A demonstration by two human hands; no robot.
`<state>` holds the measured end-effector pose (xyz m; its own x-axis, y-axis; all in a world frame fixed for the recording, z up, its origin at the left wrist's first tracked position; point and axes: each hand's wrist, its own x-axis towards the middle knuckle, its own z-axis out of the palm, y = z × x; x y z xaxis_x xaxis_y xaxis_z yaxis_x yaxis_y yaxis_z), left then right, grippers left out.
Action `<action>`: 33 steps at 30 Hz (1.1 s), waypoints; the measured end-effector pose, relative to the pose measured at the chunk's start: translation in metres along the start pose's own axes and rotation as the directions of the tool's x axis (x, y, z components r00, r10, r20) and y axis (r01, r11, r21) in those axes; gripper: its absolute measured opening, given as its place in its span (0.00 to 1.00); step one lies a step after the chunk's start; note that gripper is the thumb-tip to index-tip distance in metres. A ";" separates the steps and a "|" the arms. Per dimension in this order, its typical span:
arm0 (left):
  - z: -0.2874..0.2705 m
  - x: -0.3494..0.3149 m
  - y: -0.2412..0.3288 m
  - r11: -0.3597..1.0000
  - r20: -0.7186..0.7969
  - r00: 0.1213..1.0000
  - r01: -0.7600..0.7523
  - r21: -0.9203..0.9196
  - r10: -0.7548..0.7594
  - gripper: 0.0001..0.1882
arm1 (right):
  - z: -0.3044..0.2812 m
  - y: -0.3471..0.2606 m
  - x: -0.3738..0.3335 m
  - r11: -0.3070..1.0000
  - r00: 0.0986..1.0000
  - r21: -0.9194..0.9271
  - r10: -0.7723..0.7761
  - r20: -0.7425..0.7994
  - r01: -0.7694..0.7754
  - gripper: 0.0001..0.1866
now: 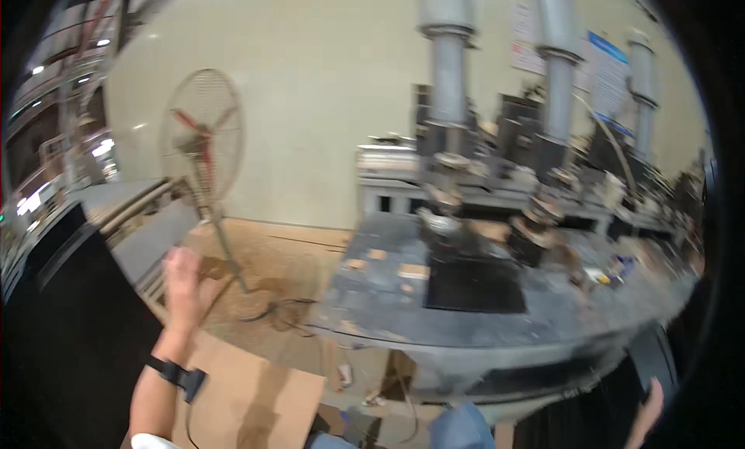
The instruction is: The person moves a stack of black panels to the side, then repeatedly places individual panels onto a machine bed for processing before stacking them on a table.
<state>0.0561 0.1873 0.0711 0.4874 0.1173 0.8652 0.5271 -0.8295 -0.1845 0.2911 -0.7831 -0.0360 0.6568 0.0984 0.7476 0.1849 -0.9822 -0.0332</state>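
The grey worktable (372,294) stood right of centre. To its left, a large black panel (70,325) sloped, its inner edge running from upper left down to lower right; the rim cut it off, so its full long axis could not be told. The left hand (183,274) was raised between that panel and the worktable, fingers blurred and bunched upward, thumb apart; whether it gripped anything I could not tell. A brown board (240,391) lay below the hand, left of the worktable. The right hand (650,410), near the worktable's lower right, showed partly beside a dark sheet (574,422); its closure could not be told.
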 end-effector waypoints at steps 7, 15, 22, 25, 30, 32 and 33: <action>0.114 0.041 0.410 0.613 0.238 0.787 -0.212 -0.761 0.569 0.37 | -0.013 -0.233 0.083 0.951 0.957 0.110 -0.287 -0.044 0.290 0.19; 0.079 -0.004 0.442 0.550 0.204 0.761 -0.230 -0.803 0.616 0.36 | 0.105 -0.329 0.159 0.720 0.843 0.485 -0.532 -0.071 0.496 0.21; -0.063 -0.069 0.253 0.578 0.118 0.653 -0.553 -0.599 0.748 0.22 | 0.223 -0.393 0.162 0.611 0.677 0.595 -0.721 0.146 0.523 0.23; -0.141 -0.061 0.170 0.724 0.239 0.697 -0.568 -0.391 0.676 0.17 | 0.257 -0.409 0.178 0.543 0.615 0.688 -0.769 0.176 0.481 0.26; -0.228 -0.030 0.045 0.916 0.334 0.908 -0.336 0.219 0.253 0.16 | 0.259 -0.420 0.186 0.486 0.620 0.744 -0.775 0.123 0.459 0.27; -0.244 -0.018 -0.019 0.870 0.230 0.966 -0.211 0.446 0.116 0.15 | 0.274 -0.410 0.180 0.540 0.635 0.712 -0.753 0.171 0.449 0.30; -0.249 -0.006 -0.048 0.827 0.195 0.980 -0.144 0.544 0.042 0.14 | 0.281 -0.407 0.180 0.586 0.642 0.673 -0.737 0.212 0.452 0.31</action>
<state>-0.1452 0.0911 0.1911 0.6357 0.1864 0.7491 0.7443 -0.4054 -0.5307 0.5394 -0.3204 -0.0743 0.4399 0.8210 0.3640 0.8967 -0.4237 -0.1281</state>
